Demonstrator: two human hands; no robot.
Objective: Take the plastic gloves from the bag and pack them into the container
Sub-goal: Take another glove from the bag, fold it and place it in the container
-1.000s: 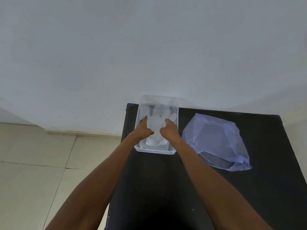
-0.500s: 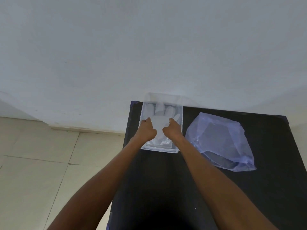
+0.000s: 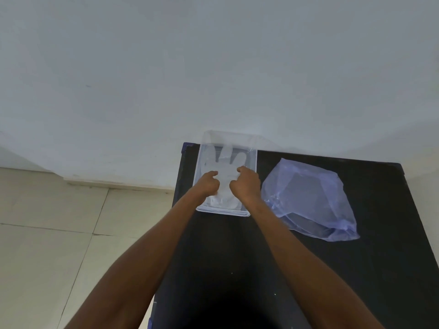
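A clear plastic container (image 3: 249,213) stands at the far left corner of the black table (image 3: 356,269). Inside it lies a translucent plastic glove (image 3: 225,179), flat, its fingers pointing away from me. My left hand (image 3: 208,185) and my right hand (image 3: 245,186) are both over the container, fingers curled and pressing on the glove's two sides. To the right lies a crumpled translucent blue-violet bag (image 3: 308,198), apart from both hands. What it holds I cannot make out.
The table's left edge drops to a pale tiled floor (image 3: 59,233). A white wall (image 3: 213,67) rises right behind the container and the table's far edge. My forearms cross the near part of the table.
Both hands stay on the glove in the container with small shifts of the fingers. The view has drifted slightly, so the container appears further right.
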